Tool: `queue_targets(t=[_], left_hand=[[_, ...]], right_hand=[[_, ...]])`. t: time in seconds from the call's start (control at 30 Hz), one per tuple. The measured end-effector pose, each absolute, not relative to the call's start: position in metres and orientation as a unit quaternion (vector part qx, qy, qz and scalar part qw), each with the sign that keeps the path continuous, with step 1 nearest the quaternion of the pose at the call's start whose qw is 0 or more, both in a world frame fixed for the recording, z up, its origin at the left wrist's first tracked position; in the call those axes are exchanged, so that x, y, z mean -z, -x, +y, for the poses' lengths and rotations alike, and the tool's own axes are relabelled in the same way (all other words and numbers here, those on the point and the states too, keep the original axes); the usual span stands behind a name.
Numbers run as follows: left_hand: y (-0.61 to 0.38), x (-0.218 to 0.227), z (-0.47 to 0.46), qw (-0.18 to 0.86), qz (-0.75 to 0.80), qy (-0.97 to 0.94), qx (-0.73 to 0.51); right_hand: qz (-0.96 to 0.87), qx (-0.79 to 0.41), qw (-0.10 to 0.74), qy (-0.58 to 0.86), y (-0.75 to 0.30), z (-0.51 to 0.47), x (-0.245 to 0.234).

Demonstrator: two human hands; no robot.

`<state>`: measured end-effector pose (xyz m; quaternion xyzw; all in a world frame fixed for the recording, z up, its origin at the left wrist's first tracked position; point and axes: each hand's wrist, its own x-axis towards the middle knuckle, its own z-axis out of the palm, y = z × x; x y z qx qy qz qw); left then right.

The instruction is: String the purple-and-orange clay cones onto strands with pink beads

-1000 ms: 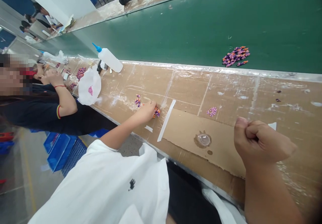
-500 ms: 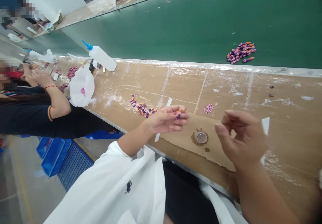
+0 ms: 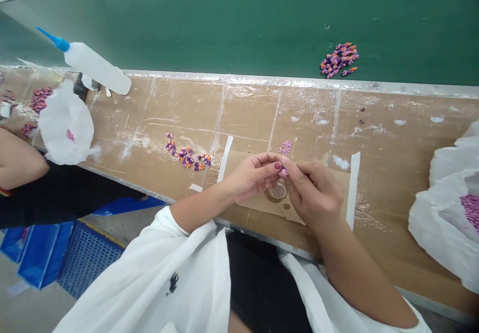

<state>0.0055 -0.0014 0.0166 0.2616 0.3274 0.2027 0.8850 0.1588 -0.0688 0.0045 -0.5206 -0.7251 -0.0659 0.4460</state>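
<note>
My left hand (image 3: 253, 177) and my right hand (image 3: 316, 191) meet at their fingertips above the cardboard sheet. Between them is a small purple piece with a pink end (image 3: 284, 172), mostly covered by the fingers. Both hands are closed in a pinch around it. Below the hands, a small round clear dish (image 3: 277, 191) sits on a wet-looking patch. Just behind the fingertips lies a little heap of pink bits (image 3: 285, 147). To the left, several purple-and-orange pieces (image 3: 187, 156) are scattered on the brown tabletop.
A pile of finished-looking purple, pink and orange pieces (image 3: 339, 60) lies on the green surface (image 3: 224, 24). A white bottle with blue nozzle (image 3: 97, 66) lies at left, near a white bag (image 3: 56, 138). Another bag (image 3: 434, 213) holds pink bits. A co-worker's arm (image 3: 18, 161) is far left.
My right hand has moved left to meet my left hand at the small purple piece, which my left hand held before. The view has shifted right, showing the bag at the right.
</note>
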Motion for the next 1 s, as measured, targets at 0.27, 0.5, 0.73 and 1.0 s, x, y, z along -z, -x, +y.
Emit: queue_targets(t=[0.27,0.5,0.73,1.0], left_hand=[[0.007,-0.015,0.005,0.852,0.337,-0.361,-0.174],[0.008,-0.016,0.008,0.871,0.329,-0.307,-0.199],[0.004,-0.016,0.012,0.842,0.362,-0.205,-0.344],[0.004,-0.011,0.010,0.834,0.345,-0.213,-0.375]], right_hand=[[-0.761,0.085,0.404,0.500,-0.160,-0.068,-0.010],[-0.675,-0.254,0.485,0.494,-0.175,-0.060,0.003],[-0.646,-0.081,0.320,0.688,-0.189,-0.050,0.038],[-0.694,0.006,0.237,0.679,-0.180,-0.048,0.038]])
